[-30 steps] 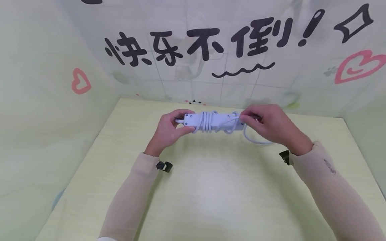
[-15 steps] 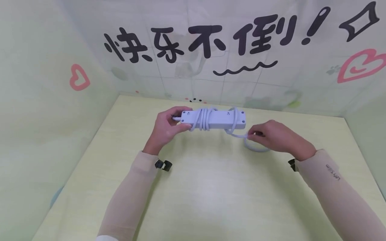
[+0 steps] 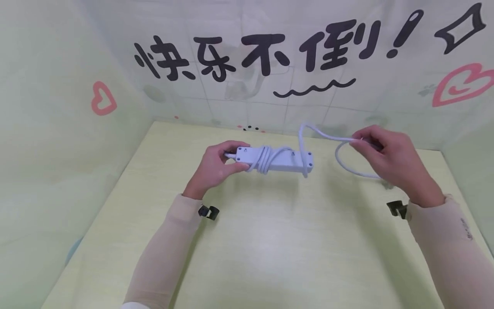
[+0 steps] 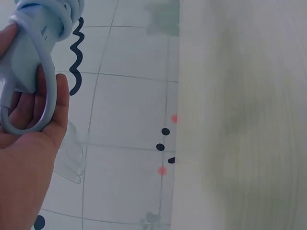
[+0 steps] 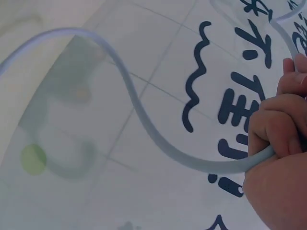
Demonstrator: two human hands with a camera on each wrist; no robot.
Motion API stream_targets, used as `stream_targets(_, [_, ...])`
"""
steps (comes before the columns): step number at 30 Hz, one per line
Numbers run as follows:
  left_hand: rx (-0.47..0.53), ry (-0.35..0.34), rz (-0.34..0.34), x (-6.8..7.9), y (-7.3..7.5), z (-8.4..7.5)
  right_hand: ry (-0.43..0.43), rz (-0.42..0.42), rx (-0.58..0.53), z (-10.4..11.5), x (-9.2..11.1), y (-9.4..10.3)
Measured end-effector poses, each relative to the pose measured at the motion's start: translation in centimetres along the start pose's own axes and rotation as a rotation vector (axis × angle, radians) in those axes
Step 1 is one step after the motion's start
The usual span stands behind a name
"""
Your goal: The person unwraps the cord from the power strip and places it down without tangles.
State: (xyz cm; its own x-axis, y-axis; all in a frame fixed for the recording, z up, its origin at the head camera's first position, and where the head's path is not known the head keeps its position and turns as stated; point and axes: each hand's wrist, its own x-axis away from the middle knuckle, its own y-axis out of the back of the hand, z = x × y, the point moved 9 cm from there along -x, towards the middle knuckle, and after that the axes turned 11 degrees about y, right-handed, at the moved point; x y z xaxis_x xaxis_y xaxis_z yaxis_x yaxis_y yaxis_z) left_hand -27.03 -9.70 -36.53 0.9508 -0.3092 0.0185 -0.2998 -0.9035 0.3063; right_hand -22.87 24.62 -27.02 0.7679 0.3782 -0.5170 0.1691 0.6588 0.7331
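A white power strip (image 3: 283, 159) is held above the table by my left hand (image 3: 211, 167), its thumb and fingers gripping the left end. Several turns of the strip's own cord (image 3: 264, 159) wrap its body near that hand. At the left end, a short cord loop (image 4: 49, 96) shows over the palm in the left wrist view. From the right end the cord rises and runs across to my right hand (image 3: 390, 159), which pinches it between thumb and fingers. Beyond that grip a slack length of cord (image 5: 144, 115) curves away in the right wrist view.
The pale wood-look table (image 3: 266, 244) meets a back wall sheet (image 3: 231, 103) printed with black characters. Light green side sheets (image 3: 50, 141) flank the table. A black clip-like device sits at each sleeve cuff.
My right hand has moved right and up from beside the strip, drawing cord out into a longer span. The left hand keeps its grip, with the strip tilting slightly.
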Motion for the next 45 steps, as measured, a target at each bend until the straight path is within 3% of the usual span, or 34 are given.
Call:
stream_targets(4, [0.037, -0.01, -0.062, -0.3, 0.7, 0.1, 0.084, 0.076, -0.038, 2.2, 0.9, 0.3])
stream_targets(9, [0.121, -0.051, -0.14, -0.3, 1.6, -0.3, 0.113, 0.3, -0.062, 3.4, 2.4, -1.6])
stream_targets(13, [0.187, -0.073, -0.202, -0.1, 2.7, -0.7, 0.05, 0.518, -0.026, 2.3, 3.8, -4.5])
stream_targets(16, [0.22, -0.072, -0.201, 0.1, 2.9, -0.9, 0.004, 0.614, 0.02, 0.5, 4.5, -6.2])
stream_targets(19, [0.24, -0.073, -0.139, 0.5, 2.3, -1.2, -0.045, 0.63, 0.065, -1.8, 4.6, -7.0])
stream_targets(25, [0.209, -0.124, -0.004, 1.5, 0.7, -2.5, -0.186, 0.549, 0.159, -6.7, 4.7, -6.1])
stream_targets(30, [0.163, -0.161, -0.009, 1.9, 1.1, -3.1, -0.251, 0.579, 0.208, -10.4, 5.9, -5.6])
stream_targets(36, [0.181, -0.129, 0.015, 1.8, 0.9, -2.4, -0.318, 0.576, 0.148, -14.2, 8.5, -5.1])
stream_targets(40, [0.183, -0.135, 0.031, 1.5, 0.4, -2.4, -0.323, 0.59, 0.099, -14.5, 9.0, -5.5])
stream_targets(45, [0.18, -0.139, 0.033, 1.1, 0.1, -2.7, -0.318, 0.744, 0.026, -12.4, 7.9, -7.3])
